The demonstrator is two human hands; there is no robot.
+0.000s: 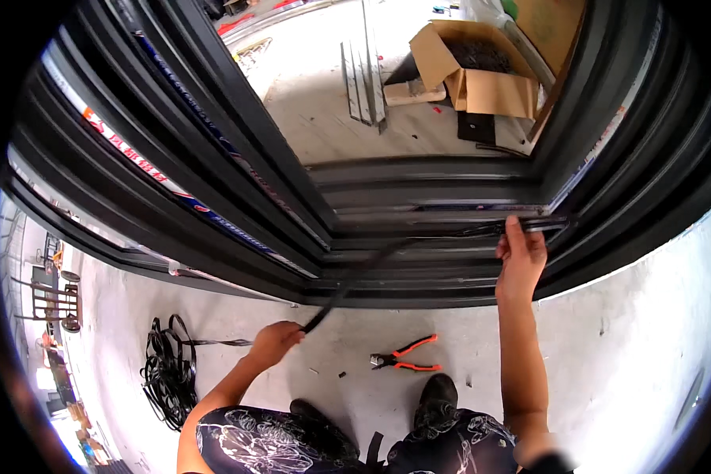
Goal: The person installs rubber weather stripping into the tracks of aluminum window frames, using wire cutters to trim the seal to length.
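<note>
A long black rubber sealing strip [343, 291] runs from a tangled coil on the floor, through my left hand [275, 344], and up to a large dark window frame [419, 257]. My left hand is closed on the strip at the lower left, in front of the frame. At the frame's lower right inner corner, my right hand [521, 257] pinches the strip's far part with thumb and finger. Between the hands the strip hangs in a slack curve, slightly blurred. Exactly how its end sits in the frame's groove cannot be made out.
Orange-handled pliers [407, 354] lie on the floor before my shoes. The coil of black strip [169, 371] is at the left. Beyond the frame's opening are an open cardboard box [494, 91] and metal profiles [362, 83]. Carts [51, 296] stand far left.
</note>
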